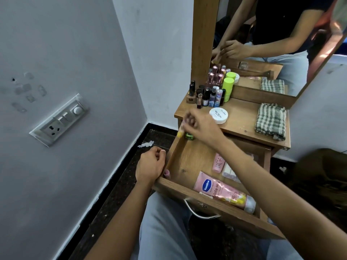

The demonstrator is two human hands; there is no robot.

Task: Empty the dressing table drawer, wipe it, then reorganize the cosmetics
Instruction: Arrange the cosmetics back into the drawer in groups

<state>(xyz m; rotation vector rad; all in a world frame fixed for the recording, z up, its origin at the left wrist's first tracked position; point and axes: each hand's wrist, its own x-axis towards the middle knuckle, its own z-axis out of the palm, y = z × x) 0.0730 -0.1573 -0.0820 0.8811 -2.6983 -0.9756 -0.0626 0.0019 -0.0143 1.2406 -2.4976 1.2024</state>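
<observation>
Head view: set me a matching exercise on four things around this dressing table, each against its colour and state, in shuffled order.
Things:
1 Vaseline tube
2 checked cloth
3 round tub
4 tall bottle

Colour and state:
A lime green, upright by the mirror
B white, lid on, on the table top
C pink, lying in the open drawer
D green and white, folded

Pairs: 1-C, 2-D, 3-B, 4-A
</observation>
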